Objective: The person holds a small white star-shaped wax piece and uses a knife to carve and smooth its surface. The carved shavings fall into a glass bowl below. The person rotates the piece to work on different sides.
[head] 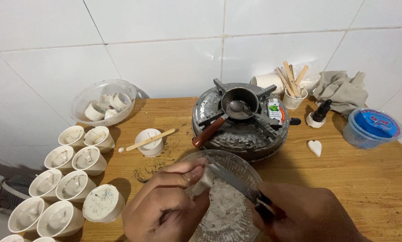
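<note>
My left hand (pixel 167 204) pinches a white wax chunk (pixel 204 181) over a clear glass bowl (pixel 230 160) that holds white wax shavings (pixel 225 206). My right hand (pixel 308 215) grips a black-handled knife (pixel 237 181), and its blade touches the chunk. Both hands are at the near edge of the wooden table (pixel 367 175).
A round metal stove (pixel 241 130) behind the bowl carries a small pan with a spoon and a wooden handle (pixel 208 132). Several white cups with wicks (pixel 75 186) stand at left. A cup with a wooden stick (pixel 150 142), a clear bowl of cups (pixel 103 103), a blue-lidded tub (pixel 373 127), a dropper bottle (pixel 320 114), a white heart (pixel 315 147) and a grey cloth (pixel 342 89) are also here.
</note>
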